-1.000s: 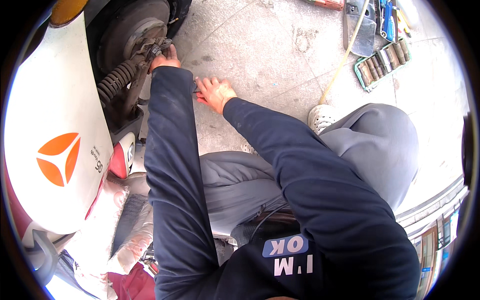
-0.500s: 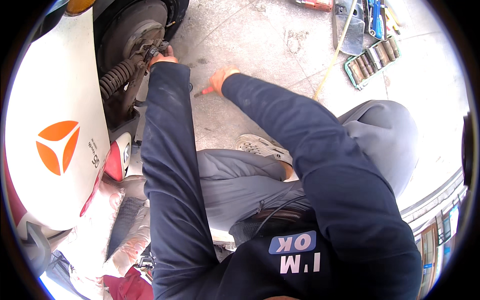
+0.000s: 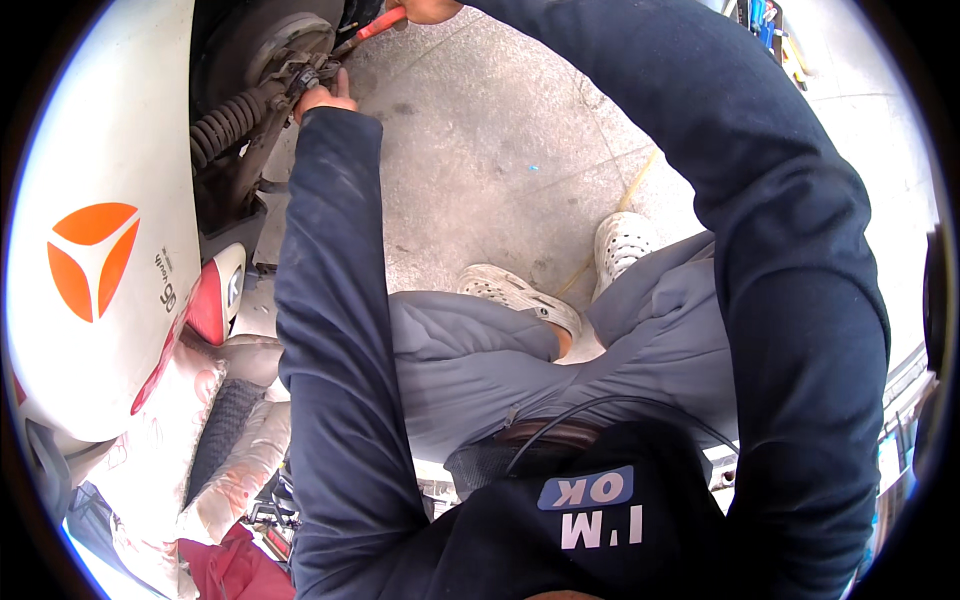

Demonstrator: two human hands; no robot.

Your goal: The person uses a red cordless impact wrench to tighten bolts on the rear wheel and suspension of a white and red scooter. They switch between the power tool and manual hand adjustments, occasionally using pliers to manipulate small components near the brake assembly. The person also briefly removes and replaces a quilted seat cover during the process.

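Observation:
A white scooter (image 3: 110, 130) stands at my left, its dark wheel hub (image 3: 285, 40) and dusty coil-spring shock absorber (image 3: 225, 133) exposed. My left hand (image 3: 326, 98) is at the metal fitting (image 3: 304, 78) by the hub's centre, one finger raised. Its other fingers are closed at the fitting and partly hidden, so what they grip cannot be made out. My right hand (image 3: 430, 9), cut by the upper edge, is closed on a red-handled tool (image 3: 378, 26). The tool points down-left at the wheel, just above my left hand; its tip is hard to make out.
Grey concrete floor (image 3: 480, 160) lies ahead, with a yellow hose or cord (image 3: 640, 182) across it. Blue-handled tools (image 3: 762, 20) show at the upper right, beyond my right sleeve. My shoes (image 3: 520, 298) are below. A padded cover (image 3: 165, 440) hangs by the scooter.
My right hand has swung up and forward, bringing the red-handled tool from above the floor to the wheel. My left hand stays at the hub fitting. My right arm now hides the socket set.

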